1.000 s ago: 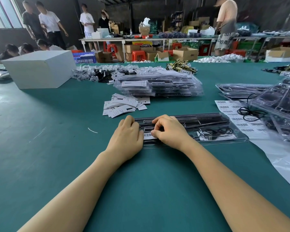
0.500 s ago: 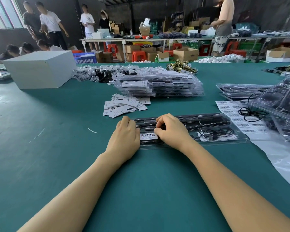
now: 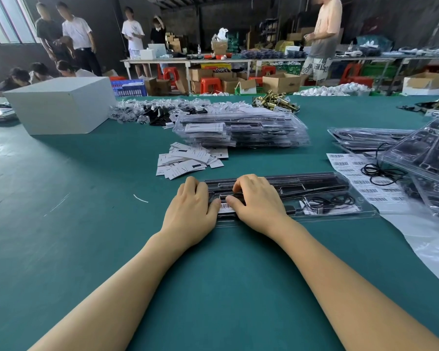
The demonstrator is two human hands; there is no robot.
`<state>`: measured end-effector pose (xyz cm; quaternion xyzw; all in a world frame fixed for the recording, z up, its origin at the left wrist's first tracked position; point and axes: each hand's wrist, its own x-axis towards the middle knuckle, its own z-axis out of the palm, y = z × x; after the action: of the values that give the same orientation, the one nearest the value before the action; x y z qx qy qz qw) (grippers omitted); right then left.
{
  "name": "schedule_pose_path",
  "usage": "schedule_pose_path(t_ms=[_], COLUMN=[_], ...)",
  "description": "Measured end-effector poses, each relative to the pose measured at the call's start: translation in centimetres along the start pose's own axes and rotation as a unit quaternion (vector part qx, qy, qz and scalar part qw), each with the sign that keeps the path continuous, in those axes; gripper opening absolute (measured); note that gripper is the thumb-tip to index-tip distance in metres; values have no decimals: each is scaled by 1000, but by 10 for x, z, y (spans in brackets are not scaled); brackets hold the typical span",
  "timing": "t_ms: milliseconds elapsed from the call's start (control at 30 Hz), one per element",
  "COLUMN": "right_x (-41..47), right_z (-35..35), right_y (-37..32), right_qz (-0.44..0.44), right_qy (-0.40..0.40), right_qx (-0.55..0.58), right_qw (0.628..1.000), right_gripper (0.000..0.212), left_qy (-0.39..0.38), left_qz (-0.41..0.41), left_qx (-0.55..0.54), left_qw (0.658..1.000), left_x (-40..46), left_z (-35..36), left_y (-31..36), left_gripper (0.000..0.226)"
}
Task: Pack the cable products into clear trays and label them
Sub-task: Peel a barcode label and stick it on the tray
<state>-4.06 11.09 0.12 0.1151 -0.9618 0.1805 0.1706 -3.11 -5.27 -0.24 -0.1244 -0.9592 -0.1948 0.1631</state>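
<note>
A long clear tray (image 3: 322,198) lies across the green table (image 3: 86,236) in front of me, with black parts in its slots and a coiled black cable (image 3: 332,200) at its right end. A white barcode label (image 3: 224,206) sits on the tray's left end. My left hand (image 3: 190,209) rests flat on that end, its thumb touching the label's left edge. My right hand (image 3: 257,201) presses on the tray just right of it, fingers bent over the lid, thumb on the label.
A stack of packed trays (image 3: 241,130) and a pile of paper cards (image 3: 188,160) lie beyond. Right: a barcode sheet (image 3: 360,181), a loose cable (image 3: 380,171) and empty trays (image 3: 421,153). A white box (image 3: 61,105) stands far left. People stand in the background.
Half a second ago the label lay uncovered between my hands; my two thumbs have since closed in on it. The tray has not moved.
</note>
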Motion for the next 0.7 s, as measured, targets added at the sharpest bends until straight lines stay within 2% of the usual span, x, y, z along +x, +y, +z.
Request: schedule_pose_path(t_ms=[200, 300, 367, 467, 500, 533, 567, 633, 700], right_x=[2, 3, 3, 7, 8, 9, 10, 10, 8], right_z=[-3, -8, -14, -25, -28, -31, -34, -42, -47], right_y=[2, 5, 7, 11, 12, 14, 16, 23, 32], right_qz=[27, 68, 118, 206, 233, 258, 282, 331, 359], right_qy=[-2, 9, 17, 37, 47, 58, 71, 87, 89], right_qx=[65, 135, 218, 360, 419, 491, 571, 716, 800], right_qw=[997, 988, 969, 909, 877, 830, 768, 608, 473], right_gripper=[20, 22, 26, 24, 24, 25, 25, 25, 22], left_qy=[35, 41, 49, 59, 68, 80, 89, 96, 87], left_qz=[-34, -72, -113, -157, -184, -225, -268, -324, -356], left_qx=[-31, -51, -87, -164, -220, -295, -381, -528, -608], left_qw=[998, 995, 989, 972, 956, 925, 881, 779, 705], left_x=[3, 4, 6, 10, 11, 12, 15, 19, 23], left_z=[1, 1, -1, -3, -4, -6, -9, -17, -25], left_y=[-2, -5, -8, -14, -14, -13, -13, -14, -18], left_gripper=[18, 16, 24, 34, 37, 38, 38, 33, 26])
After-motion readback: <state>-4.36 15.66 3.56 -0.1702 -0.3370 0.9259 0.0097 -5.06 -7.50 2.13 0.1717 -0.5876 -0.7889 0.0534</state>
